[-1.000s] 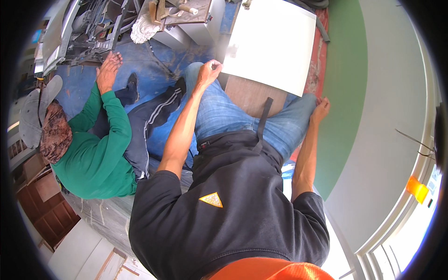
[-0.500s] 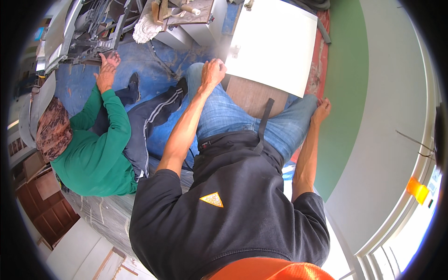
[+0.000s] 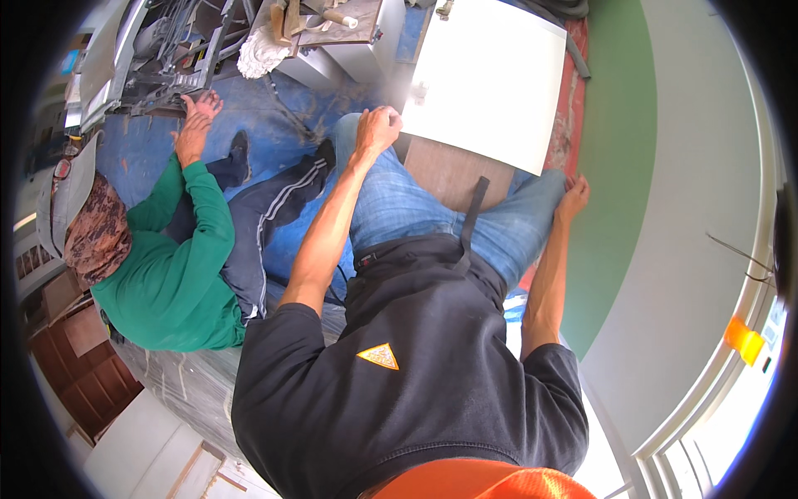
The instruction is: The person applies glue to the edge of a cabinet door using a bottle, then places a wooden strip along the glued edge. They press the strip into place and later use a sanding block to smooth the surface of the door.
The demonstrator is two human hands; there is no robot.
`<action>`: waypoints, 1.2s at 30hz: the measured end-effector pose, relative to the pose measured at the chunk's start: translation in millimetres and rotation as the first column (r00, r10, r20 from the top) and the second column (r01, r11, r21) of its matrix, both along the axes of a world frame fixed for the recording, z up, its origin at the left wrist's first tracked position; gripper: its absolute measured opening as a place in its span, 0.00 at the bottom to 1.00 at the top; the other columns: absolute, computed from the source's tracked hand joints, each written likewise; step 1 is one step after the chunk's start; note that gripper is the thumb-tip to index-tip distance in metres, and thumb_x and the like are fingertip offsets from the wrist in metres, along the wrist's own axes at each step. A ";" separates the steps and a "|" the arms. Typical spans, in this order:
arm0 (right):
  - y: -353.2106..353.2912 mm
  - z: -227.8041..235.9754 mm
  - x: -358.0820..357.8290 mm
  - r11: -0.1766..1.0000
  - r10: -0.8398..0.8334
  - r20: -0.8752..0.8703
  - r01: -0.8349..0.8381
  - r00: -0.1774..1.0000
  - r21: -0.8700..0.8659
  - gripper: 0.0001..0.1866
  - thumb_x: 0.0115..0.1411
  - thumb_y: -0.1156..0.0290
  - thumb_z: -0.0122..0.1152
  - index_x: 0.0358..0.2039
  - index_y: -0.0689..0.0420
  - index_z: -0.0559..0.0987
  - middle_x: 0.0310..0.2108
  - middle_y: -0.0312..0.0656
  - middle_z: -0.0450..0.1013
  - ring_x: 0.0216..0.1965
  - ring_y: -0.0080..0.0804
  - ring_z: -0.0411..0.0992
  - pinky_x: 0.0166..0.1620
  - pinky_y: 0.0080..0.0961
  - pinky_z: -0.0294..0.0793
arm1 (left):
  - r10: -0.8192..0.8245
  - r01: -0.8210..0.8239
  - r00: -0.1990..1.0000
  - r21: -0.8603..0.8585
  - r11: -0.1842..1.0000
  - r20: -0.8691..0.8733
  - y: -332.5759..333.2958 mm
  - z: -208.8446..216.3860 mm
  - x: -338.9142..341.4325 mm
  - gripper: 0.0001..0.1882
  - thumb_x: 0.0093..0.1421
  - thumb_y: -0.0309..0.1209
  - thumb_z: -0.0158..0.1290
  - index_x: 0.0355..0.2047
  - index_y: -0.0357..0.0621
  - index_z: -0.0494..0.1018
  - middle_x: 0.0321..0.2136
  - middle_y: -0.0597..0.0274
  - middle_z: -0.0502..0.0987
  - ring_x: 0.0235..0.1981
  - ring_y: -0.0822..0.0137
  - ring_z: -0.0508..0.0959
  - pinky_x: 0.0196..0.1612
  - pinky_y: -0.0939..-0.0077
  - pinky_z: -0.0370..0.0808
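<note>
My left hand (image 3: pixel 380 130) rests by my left knee, its fingers curled closed, close to the near left corner of a white cabinet door (image 3: pixel 490 83). Metal hinges (image 3: pixel 419 91) are fitted along the door's left side. Whether the fingertips touch the door I cannot tell. Beside my right knee is my right hand (image 3: pixel 573 198), fingers bent in and closed, near the green lower part of the wall (image 3: pixel 619 158). Nothing shows in either hand. Between my legs, a brown wood-grain board (image 3: pixel 453 170) reaches out from under the door.
A co-worker in a green top (image 3: pixel 170 274) sits at my left, hands together. Beyond are a metal frame machine (image 3: pixel 187 50) and a small cabinet (image 3: pixel 362 41) with tools and a white rag (image 3: pixel 262 54). Blue sheeting (image 3: pixel 125 158) covers the floor. A window lies at far right.
The co-worker's hands and cap have shifted slightly. My own hands and the white door stay nearly where they were.
</note>
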State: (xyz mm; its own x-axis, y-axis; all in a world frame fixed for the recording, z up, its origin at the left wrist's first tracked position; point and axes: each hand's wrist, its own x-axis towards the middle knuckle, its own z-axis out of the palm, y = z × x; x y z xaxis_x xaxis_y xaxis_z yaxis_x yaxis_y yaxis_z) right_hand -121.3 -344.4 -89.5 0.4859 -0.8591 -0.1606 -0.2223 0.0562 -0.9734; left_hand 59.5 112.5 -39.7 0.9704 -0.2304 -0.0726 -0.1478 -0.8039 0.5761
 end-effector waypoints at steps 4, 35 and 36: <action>1.2 0.8 0.4 1.000 0.012 -0.004 -0.012 1.000 -0.021 0.23 0.74 0.59 0.48 0.54 0.69 0.73 0.48 0.54 0.78 0.48 0.41 0.79 0.54 0.34 0.77 | -0.071 0.058 0.995 0.176 0.983 0.067 -6.6 8.2 1.8 0.11 0.59 0.34 0.53 0.32 0.41 0.81 0.36 0.47 0.83 0.42 0.47 0.82 0.64 0.41 0.65; 2.9 6.5 -0.3 0.998 0.031 -0.038 -0.033 0.999 -0.051 0.22 0.74 0.60 0.49 0.53 0.68 0.75 0.46 0.52 0.78 0.46 0.39 0.79 0.52 0.32 0.78 | 0.065 -0.125 0.971 -0.258 0.958 -0.228 11.1 -26.1 17.8 0.20 0.60 0.46 0.61 0.41 0.41 0.83 0.35 0.49 0.85 0.39 0.54 0.85 0.45 0.63 0.78; 2.6 6.1 -0.9 0.998 0.028 -0.038 -0.030 0.999 -0.051 0.21 0.74 0.60 0.49 0.52 0.68 0.75 0.46 0.52 0.78 0.46 0.39 0.79 0.52 0.32 0.78 | 0.087 -0.164 0.960 -0.285 0.944 -0.265 10.9 -28.4 18.6 0.20 0.60 0.46 0.61 0.41 0.41 0.83 0.35 0.49 0.85 0.39 0.54 0.85 0.45 0.63 0.78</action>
State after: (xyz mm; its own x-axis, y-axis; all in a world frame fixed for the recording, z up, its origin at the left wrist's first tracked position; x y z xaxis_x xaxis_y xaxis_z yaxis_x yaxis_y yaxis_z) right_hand -122.3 -341.8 -83.5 0.5050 -0.8525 -0.1350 -0.2591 -0.0005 -0.9658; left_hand 78.1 123.5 -68.0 0.9534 -0.1561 -0.2583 0.1202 -0.5889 0.7992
